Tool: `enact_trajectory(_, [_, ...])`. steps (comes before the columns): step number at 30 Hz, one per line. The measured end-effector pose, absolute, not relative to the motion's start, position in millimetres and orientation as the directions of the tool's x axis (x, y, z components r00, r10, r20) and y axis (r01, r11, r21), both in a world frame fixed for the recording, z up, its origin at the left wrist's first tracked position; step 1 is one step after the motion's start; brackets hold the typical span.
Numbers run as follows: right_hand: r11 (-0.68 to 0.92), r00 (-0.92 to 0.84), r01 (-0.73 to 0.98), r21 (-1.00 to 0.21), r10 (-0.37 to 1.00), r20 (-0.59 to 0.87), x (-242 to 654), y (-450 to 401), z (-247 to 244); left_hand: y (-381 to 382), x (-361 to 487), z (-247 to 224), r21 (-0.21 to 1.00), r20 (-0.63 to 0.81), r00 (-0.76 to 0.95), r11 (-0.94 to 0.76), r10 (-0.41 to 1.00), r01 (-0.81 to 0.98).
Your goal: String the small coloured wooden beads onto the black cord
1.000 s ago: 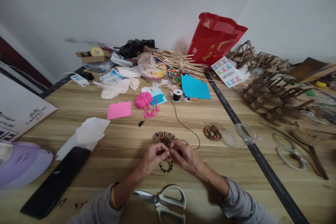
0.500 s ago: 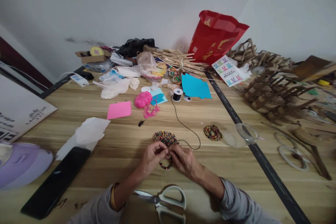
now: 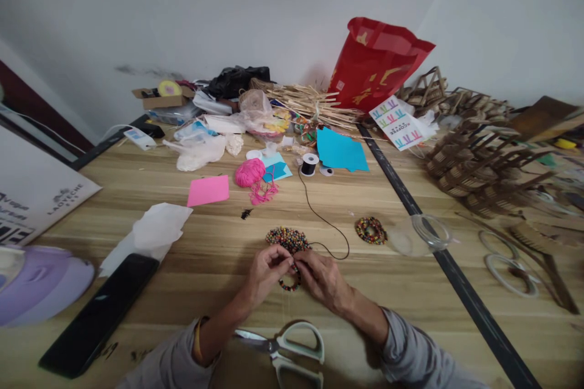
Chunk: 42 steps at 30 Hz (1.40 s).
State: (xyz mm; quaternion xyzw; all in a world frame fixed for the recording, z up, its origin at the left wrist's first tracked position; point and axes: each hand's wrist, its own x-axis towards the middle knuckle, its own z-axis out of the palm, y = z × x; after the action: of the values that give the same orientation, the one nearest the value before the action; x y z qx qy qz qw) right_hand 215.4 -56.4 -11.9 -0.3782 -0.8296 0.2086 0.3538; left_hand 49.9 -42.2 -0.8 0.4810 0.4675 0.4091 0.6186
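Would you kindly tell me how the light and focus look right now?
Head view: dim light overall, with a soft shadow below the right forearm; baskets toward the right edge blurred and stretched; scissors fairly clear; single beads on the beaded loop hard to pick out.

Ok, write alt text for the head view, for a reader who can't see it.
A person's left hand and right hand meet at the top of a small ring of multicoloured round beads over a pale wooden table. Beyond lies a heap of similar beads; nearer lie metal scissors with cream handles. A white spool of black cord stands further back.
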Motion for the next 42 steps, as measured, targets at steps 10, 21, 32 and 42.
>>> enact_trajectory(10, [0.536, -0.373, 0.382, -0.752, 0.835, 0.405, 212.9, -53.2, -11.4, -42.7, 48.9, -2.6, 0.991, -0.129, 0.199, 0.132, 0.971, 0.001])
enact_trajectory(21, [0.336, -0.233, 0.265, -0.904, 0.932, 0.278, 210.4, -51.0, -10.8, -42.1, 46.7, -5.0, 0.996, -0.082, 0.193, 0.071, 0.978, 0.062])
enact_trajectory(32, [0.249, -0.172, 0.225, -0.942, 0.962, 0.213, 208.7, -49.4, -12.0, -40.7, 47.1, -9.9, 0.994, -0.080, 0.194, 0.063, 0.978, 0.091])
enact_trajectory(42, [0.144, -0.137, 0.151, -0.978, 0.983, 0.124, 206.1, -51.0, -13.7, -45.1, 50.8, -10.3, 0.980, 0.068, 0.129, -0.091, 0.989, 0.176])
